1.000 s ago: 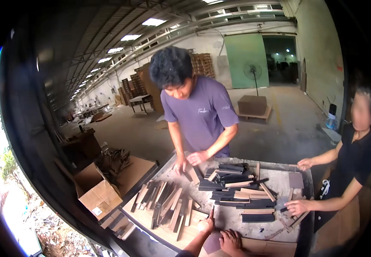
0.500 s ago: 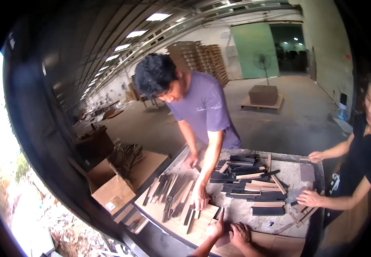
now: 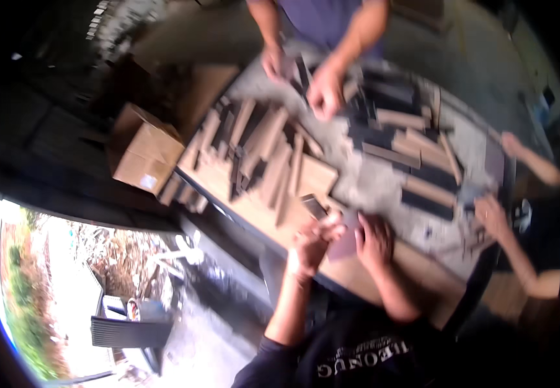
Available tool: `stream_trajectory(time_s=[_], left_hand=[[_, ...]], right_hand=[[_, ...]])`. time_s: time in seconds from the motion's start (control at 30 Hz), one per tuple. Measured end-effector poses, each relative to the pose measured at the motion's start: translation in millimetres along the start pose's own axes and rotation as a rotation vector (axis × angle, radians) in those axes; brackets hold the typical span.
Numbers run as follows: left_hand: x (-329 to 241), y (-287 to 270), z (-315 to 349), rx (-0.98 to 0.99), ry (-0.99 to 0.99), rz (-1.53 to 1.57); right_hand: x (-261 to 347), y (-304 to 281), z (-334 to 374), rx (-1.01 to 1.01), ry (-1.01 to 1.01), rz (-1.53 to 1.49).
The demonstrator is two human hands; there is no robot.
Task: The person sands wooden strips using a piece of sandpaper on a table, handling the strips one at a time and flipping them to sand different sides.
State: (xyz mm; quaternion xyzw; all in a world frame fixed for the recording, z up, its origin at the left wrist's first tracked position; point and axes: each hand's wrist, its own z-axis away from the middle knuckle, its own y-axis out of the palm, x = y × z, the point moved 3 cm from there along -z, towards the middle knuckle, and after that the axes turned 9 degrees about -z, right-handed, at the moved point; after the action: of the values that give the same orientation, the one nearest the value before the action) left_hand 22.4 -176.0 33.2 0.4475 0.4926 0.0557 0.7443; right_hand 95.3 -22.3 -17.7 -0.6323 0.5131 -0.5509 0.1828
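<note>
In the head view, blurred by motion, we work at the near edge of the desk [image 3: 422,265], which runs diagonally; below that edge lies open floor, and a cardboard box [image 3: 145,154] stands off the far-left corner. Wooden slats [image 3: 264,152] crowd the desk's left half. Our left hand [image 3: 312,242] has its fingers clenched on a small dark wooden piece [image 3: 314,207]. Our right hand [image 3: 375,238] rests just beside it, fingers released, flat on a grey flat piece [image 3: 346,242]. A co-worker's hands [image 3: 324,94] work opposite.
</note>
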Motion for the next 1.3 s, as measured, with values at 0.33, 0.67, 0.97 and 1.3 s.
stream_trajectory(time_s=[0.33, 0.67, 0.97, 1.3], left_hand=[[-17, -8, 58, -0.508, -0.255, -0.794], [-5, -15, 25, -0.058, -0.217, 0.150], [-34, 1, 1, -0.149, -0.035, -2.053], [44, 0, -16, 0.010, 0.366, -2.366]], right_hand=[[4, -17, 3, 0.046, 0.049, -0.155], [6, -18, -3, 0.052, 0.100, -0.180], [1, -21, -1, 0.004, 0.107, -0.118], [1, -7, 11, -0.021, 0.193, -0.145]])
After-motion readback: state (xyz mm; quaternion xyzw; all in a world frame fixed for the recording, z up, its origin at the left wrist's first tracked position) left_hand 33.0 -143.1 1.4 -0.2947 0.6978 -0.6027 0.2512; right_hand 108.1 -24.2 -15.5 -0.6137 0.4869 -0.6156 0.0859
